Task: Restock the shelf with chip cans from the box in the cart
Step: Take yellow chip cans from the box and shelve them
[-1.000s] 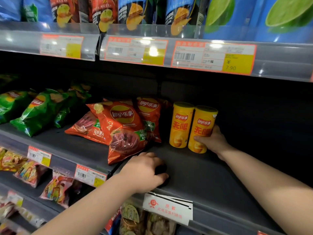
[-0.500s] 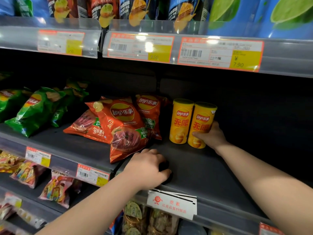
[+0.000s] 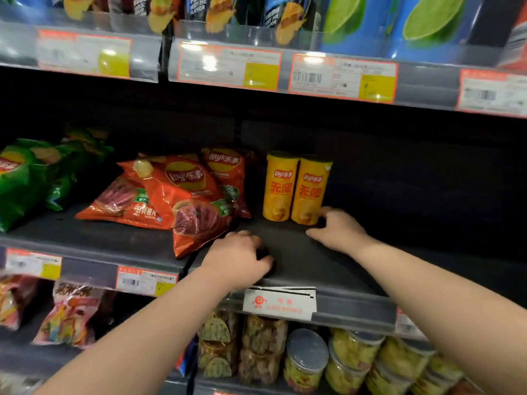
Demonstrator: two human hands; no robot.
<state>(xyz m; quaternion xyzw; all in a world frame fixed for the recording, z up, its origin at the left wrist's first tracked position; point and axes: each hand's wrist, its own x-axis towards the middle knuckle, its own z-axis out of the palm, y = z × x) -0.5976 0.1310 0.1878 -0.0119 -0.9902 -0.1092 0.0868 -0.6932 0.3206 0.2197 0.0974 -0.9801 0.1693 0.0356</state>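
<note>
Two yellow chip cans stand upright side by side on the dark middle shelf (image 3: 328, 266), the left can (image 3: 280, 186) touching the right can (image 3: 311, 190). My right hand (image 3: 340, 230) lies on the shelf just right of and below the right can's base, its fingers loose and off the can, holding nothing. My left hand (image 3: 236, 259) rests near the shelf's front edge, fingers curled over a small dark object (image 3: 264, 253) that I cannot identify. The cart and the box are out of view.
Red chip bags (image 3: 182, 195) lie left of the cans, with green bags (image 3: 25, 178) further left. To the right of the cans the shelf is bare and dark. Price-tag rails (image 3: 342, 76) front the shelf above. Lidded jars (image 3: 306, 357) fill the shelf below.
My right hand let go of the right can and drew back and down onto the shelf. The can stays upright beside the other one. My left hand kept its place.
</note>
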